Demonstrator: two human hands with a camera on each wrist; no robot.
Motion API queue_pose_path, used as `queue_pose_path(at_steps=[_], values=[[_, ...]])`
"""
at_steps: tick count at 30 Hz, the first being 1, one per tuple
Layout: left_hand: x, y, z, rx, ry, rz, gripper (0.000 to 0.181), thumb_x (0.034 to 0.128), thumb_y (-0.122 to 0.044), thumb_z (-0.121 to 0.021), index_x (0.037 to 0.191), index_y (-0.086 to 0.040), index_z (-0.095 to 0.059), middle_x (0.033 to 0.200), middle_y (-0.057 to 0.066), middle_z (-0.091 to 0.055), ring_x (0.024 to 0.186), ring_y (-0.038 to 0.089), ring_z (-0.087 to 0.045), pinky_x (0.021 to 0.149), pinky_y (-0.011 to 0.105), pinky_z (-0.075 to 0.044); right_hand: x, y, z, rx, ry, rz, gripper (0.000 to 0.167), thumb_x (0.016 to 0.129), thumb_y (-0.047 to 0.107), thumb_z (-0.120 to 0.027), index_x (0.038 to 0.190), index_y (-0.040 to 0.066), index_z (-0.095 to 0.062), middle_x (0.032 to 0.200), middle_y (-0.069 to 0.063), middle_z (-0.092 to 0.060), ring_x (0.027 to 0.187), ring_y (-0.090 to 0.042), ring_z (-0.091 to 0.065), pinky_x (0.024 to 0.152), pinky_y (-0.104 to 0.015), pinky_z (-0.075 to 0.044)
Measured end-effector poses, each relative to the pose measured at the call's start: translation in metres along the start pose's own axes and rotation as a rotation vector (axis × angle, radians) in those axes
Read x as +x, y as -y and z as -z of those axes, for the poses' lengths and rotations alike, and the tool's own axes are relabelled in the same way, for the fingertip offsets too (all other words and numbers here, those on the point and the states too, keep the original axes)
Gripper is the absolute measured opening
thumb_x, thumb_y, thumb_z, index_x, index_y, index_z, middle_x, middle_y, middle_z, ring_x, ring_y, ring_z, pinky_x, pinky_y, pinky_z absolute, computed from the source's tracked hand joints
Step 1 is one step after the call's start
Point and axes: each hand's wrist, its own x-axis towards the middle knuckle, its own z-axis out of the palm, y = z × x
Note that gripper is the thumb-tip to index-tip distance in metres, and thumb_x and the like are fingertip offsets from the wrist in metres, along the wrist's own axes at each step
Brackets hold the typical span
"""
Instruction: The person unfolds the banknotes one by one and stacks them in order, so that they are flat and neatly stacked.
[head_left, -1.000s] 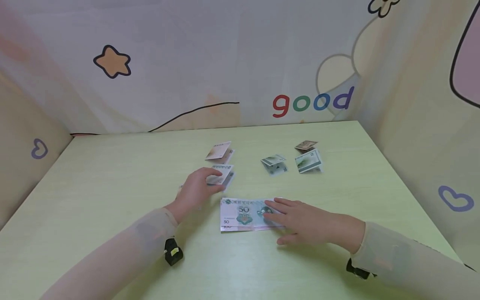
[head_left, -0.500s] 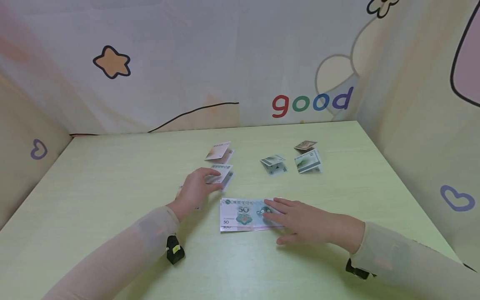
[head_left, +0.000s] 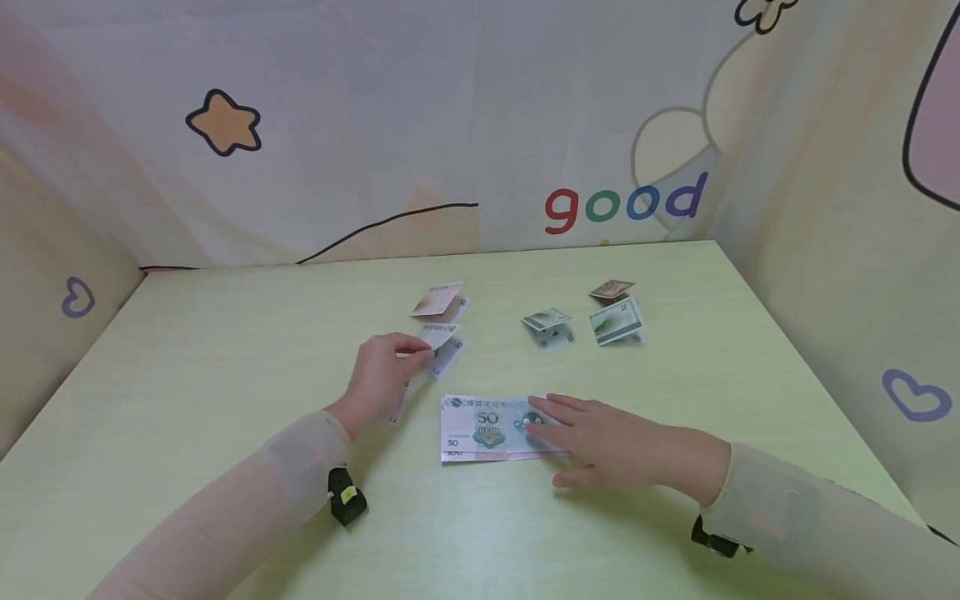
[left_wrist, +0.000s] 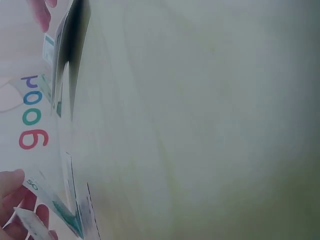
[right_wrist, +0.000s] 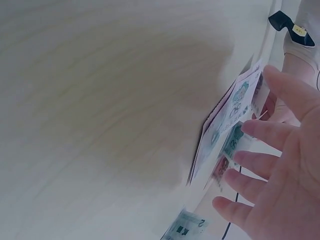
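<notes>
My left hand [head_left: 378, 371] pinches the raised flap of a folded banknote [head_left: 447, 357] between thumb and fingertips; the note's lower half lies on the table. In the left wrist view, that green note [left_wrist: 56, 204] shows a 50. Another folded banknote [head_left: 397, 407] is partly hidden beneath the left hand. Fingers spread, my right hand [head_left: 622, 446] lies over the right end of a flat pile of banknotes [head_left: 483, 429]. A green 50 tops the pile, with the edge of a 100 showing under it. The right wrist view shows these right fingers [right_wrist: 260, 165] straight and apart.
Behind the left hand stands a folded pinkish banknote [head_left: 440, 304]. Farther right are a folded green note [head_left: 549, 329], a larger green one [head_left: 618, 321] and a brown one [head_left: 611, 290]. Printed cloth walls [head_left: 360, 133] border the pale table [head_left: 225, 350] at back and sides.
My left hand has drawn slightly left and now bends the folded banknote's top flap upward, opening it wider. The right hand has stayed in place over the pile.
</notes>
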Motion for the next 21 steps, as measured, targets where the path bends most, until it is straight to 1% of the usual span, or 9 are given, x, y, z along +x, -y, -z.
queue_pose_path(at_steps=[2, 4, 7, 9, 11, 13, 14, 17, 21], values=[[0.001, 0.0, 0.002, -0.011, -0.02, 0.001, 0.019, 0.0883, -0.021, -0.066, 0.103, -0.012, -0.071, 0.108, 0.003, -0.064, 0.102, 0.02, -0.053, 0.088, 0.037, -0.045, 0.0, -0.001, 0.0, 0.007, -0.002, -0.004, 0.064, 0.091, 0.04, -0.057, 0.142, 0.007, -0.038, 0.152, -0.015, -0.021, 0.138, -0.034, -0.02, 0.107, -0.049, -0.024], [0.0, 0.0, 0.003, -0.017, -0.051, -0.015, 0.018, 0.0887, -0.02, -0.065, 0.103, -0.011, -0.071, 0.105, 0.003, -0.065, 0.099, 0.02, -0.053, 0.085, 0.036, -0.046, 0.0, -0.002, 0.001, -0.001, -0.007, 0.0, 0.064, 0.091, 0.04, -0.057, 0.142, 0.007, -0.038, 0.151, -0.016, -0.022, 0.137, -0.035, -0.02, 0.107, -0.05, -0.025], [0.0, -0.002, 0.006, -0.022, -0.108, -0.059, 0.017, 0.0888, -0.018, -0.065, 0.102, -0.009, -0.071, 0.101, 0.004, -0.065, 0.092, 0.02, -0.053, 0.076, 0.032, -0.046, 0.002, -0.002, 0.002, -0.01, -0.009, -0.01, 0.064, 0.091, 0.041, -0.056, 0.142, 0.007, -0.038, 0.152, -0.015, -0.022, 0.138, -0.033, -0.02, 0.107, -0.048, -0.024], [-0.001, -0.004, 0.007, -0.03, -0.148, -0.082, 0.016, 0.0885, -0.017, -0.065, 0.101, -0.009, -0.071, 0.098, 0.004, -0.065, 0.086, 0.02, -0.051, 0.067, 0.029, -0.045, 0.003, -0.002, 0.002, -0.013, -0.013, -0.023, 0.063, 0.091, 0.04, -0.056, 0.143, 0.008, -0.038, 0.152, -0.014, -0.022, 0.138, -0.033, -0.021, 0.107, -0.048, -0.024], [0.0, -0.006, 0.009, -0.053, -0.188, -0.101, 0.016, 0.0882, -0.017, -0.065, 0.101, -0.009, -0.072, 0.098, 0.003, -0.064, 0.083, 0.019, -0.049, 0.063, 0.027, -0.041, 0.004, -0.002, 0.003, -0.007, -0.017, -0.046, 0.063, 0.092, 0.04, -0.056, 0.143, 0.009, -0.038, 0.152, -0.013, -0.022, 0.138, -0.031, -0.021, 0.107, -0.047, -0.025], [0.001, -0.007, 0.01, -0.092, -0.218, -0.112, 0.017, 0.0884, -0.017, -0.065, 0.101, -0.009, -0.071, 0.099, 0.003, -0.064, 0.083, 0.019, -0.048, 0.063, 0.026, -0.04, 0.004, -0.001, 0.004, -0.002, -0.032, -0.066, 0.062, 0.092, 0.039, -0.057, 0.143, 0.009, -0.038, 0.152, -0.012, -0.023, 0.138, -0.031, -0.022, 0.107, -0.047, -0.026], [0.001, -0.007, 0.011, -0.117, -0.226, -0.107, 0.018, 0.0885, -0.019, -0.065, 0.102, -0.009, -0.071, 0.099, 0.002, -0.064, 0.084, 0.019, -0.048, 0.064, 0.027, -0.04, 0.005, 0.0, 0.004, -0.005, -0.046, -0.073, 0.062, 0.092, 0.039, -0.057, 0.142, 0.009, -0.039, 0.151, -0.012, -0.024, 0.137, -0.03, -0.024, 0.107, -0.047, -0.026], [0.001, -0.01, 0.014, -0.206, -0.248, -0.079, 0.02, 0.0884, -0.021, -0.065, 0.104, -0.011, -0.071, 0.102, 0.001, -0.064, 0.09, 0.019, -0.049, 0.071, 0.027, -0.043, 0.007, 0.0, 0.004, -0.003, -0.089, -0.107, 0.062, 0.091, 0.039, -0.058, 0.142, 0.008, -0.039, 0.15, -0.012, -0.027, 0.136, -0.029, -0.027, 0.106, -0.046, -0.028], [0.0, -0.017, 0.017, -0.294, -0.267, -0.044, 0.021, 0.0883, -0.023, -0.065, 0.105, -0.01, -0.07, 0.104, 0.001, -0.064, 0.093, 0.018, -0.051, 0.075, 0.027, -0.047, 0.009, 0.0, 0.005, 0.019, -0.156, -0.172, 0.065, 0.089, 0.038, -0.061, 0.142, 0.007, -0.039, 0.148, -0.011, -0.031, 0.133, -0.029, -0.032, 0.104, -0.045, -0.032]])
